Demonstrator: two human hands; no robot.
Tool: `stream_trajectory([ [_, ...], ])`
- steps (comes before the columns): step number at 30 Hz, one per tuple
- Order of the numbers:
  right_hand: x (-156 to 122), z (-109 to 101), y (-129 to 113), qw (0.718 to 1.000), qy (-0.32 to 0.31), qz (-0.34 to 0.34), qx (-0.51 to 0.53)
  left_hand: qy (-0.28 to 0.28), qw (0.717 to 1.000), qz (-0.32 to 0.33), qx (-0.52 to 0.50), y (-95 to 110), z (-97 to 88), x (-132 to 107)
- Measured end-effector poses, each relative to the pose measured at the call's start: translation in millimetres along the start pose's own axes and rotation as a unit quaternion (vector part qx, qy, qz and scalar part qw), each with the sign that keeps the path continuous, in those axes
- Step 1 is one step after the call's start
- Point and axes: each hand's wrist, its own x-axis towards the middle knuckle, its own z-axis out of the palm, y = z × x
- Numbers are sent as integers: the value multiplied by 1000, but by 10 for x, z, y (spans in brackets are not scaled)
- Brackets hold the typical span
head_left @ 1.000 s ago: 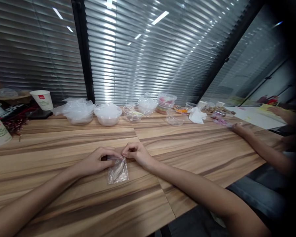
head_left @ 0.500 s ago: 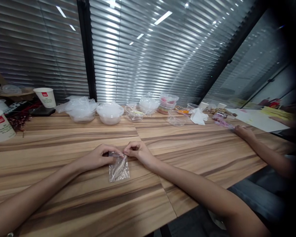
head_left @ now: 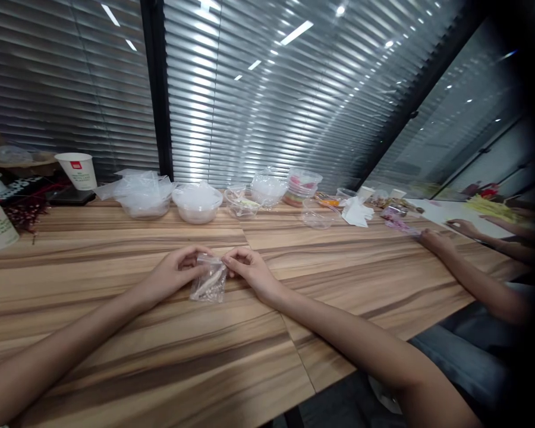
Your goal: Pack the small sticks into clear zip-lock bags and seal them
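A small clear plastic bag (head_left: pixel 209 286) hangs between my two hands, tilted, just over the wooden table (head_left: pixel 169 368). Something thin and pale shows inside it, too small to name. My left hand (head_left: pixel 183 267) pinches the bag's upper left edge between thumb and fingers. At the upper right corner, the thumb and forefinger of my right hand (head_left: pixel 248 270) close on the bag.
Along the back stand lidded plastic bowls (head_left: pixel 198 205), a bag-covered bowl (head_left: pixel 145 199), stacked containers (head_left: pixel 301 187) and white tissue (head_left: pixel 358 212). Paper cups (head_left: pixel 78 173) are at the left. Other people's hands (head_left: pixel 437 242) rest on the table at the right.
The bag's lower end has lifted and swung up toward my hands. My left hand has risen slightly. Another person's hand has come into view at the far right.
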Motion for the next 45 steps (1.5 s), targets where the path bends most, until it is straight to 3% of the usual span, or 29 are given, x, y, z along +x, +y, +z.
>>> stream_trajectory([
  [4, -21, 14, 8, 999, -35, -17, -34, 62, 997, -10, -50, -86, -20, 24],
  [11, -86, 55, -21, 986, -101, -29, -127, 72, 997, -8, -37, -43, -17, 23],
  [19, -13, -1, 50, 994, 27, -24, -99, 134, 987, -34, -82, -80, -38, 65],
  [29, -82, -39, -72, 976, -32, -80, -201, 156, 973, -55, -160, -96, -77, 50],
  [32, -46, -158, -135, 956, 49, -132, -257, 220, 954, -29, -199, -146, -137, 74],
  [34, -3, -233, -126, 926, 91, -162, -327, 279, 933, -9, -228, -199, -196, 98],
  [36, 35, -267, -71, 893, 45, -171, -414, 336, 909, 4, -247, -255, -253, 122],
  [38, 57, -259, 0, 857, -54, -168, -484, 366, 898, 11, -243, -296, -288, 140],
  [41, 61, -213, 62, 822, -124, -169, -530, 334, 923, 0, -191, -296, -266, 145],
  [45, 45, -179, 41, 828, -108, -180, -520, 179, 984, 4, 8, -159, -138, 91],
])
